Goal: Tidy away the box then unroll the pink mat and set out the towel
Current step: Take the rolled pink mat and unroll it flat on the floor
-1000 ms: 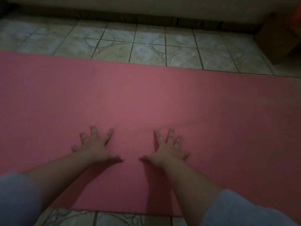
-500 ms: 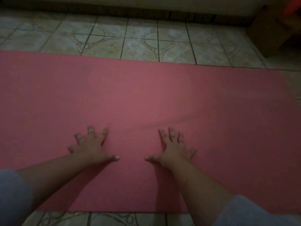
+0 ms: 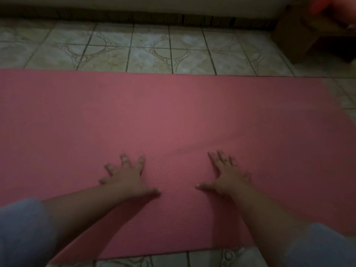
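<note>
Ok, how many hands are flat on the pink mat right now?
2. The left hand lies palm down near the mat's near edge, left of centre; the right hand lies flat beside it, apart. Fingers on both are spread, holding nothing.

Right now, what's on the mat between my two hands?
Nothing: the head view shows only bare pink mat between the left hand and right hand.
</note>
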